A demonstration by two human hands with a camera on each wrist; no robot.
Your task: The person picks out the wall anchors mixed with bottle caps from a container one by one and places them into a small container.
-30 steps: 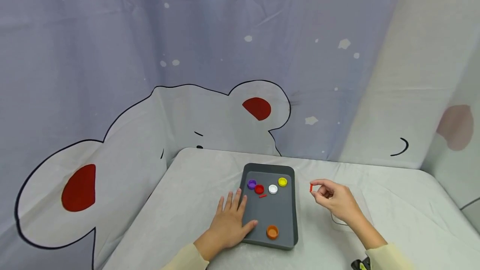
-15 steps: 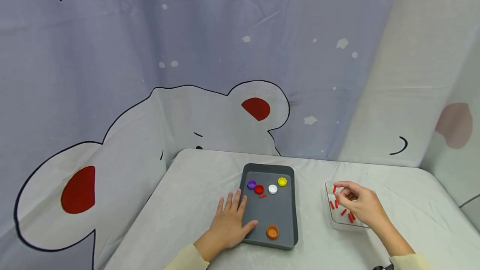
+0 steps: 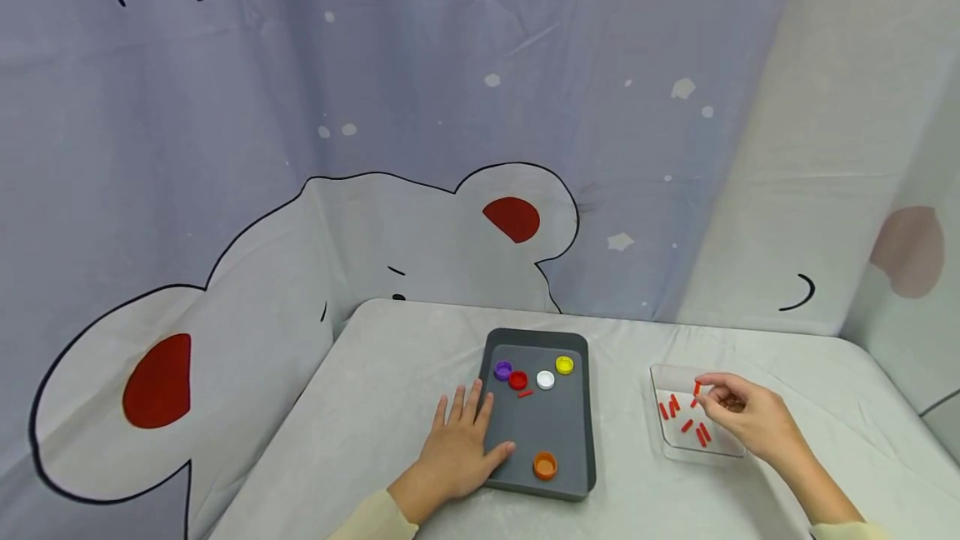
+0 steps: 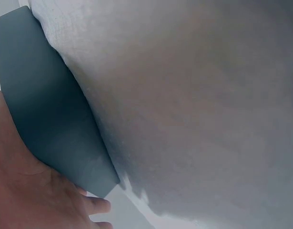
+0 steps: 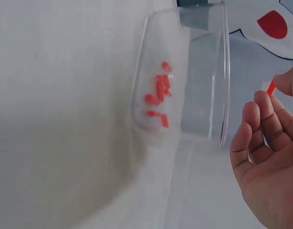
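My right hand (image 3: 753,419) pinches a small red stick (image 3: 697,388) between thumb and fingertips, above a clear plastic box (image 3: 705,454). In the right wrist view the pinched red stick (image 5: 271,88) is beyond the box's rim, the other fingers loosely curled. Several similar red sticks (image 3: 687,424) lie scattered on the box floor. My left hand (image 3: 453,452) rests with spread fingers on the left side of a dark grey tray (image 3: 555,423). The left wrist view shows that hand (image 4: 36,191) against the tray's outer wall (image 4: 51,95).
In the tray, purple (image 3: 503,371), red (image 3: 517,380), white (image 3: 545,380) and yellow (image 3: 564,365) round caps sit toward the back. One red stick (image 3: 525,394) lies near them. An orange cap (image 3: 545,465) is near the front. White cloth (image 3: 622,440) separates tray and box.
My right hand has moved right, from beside the tray to over the clear box, still pinching a red stick. The box and its sticks have come into fuller view. My left hand stays put.
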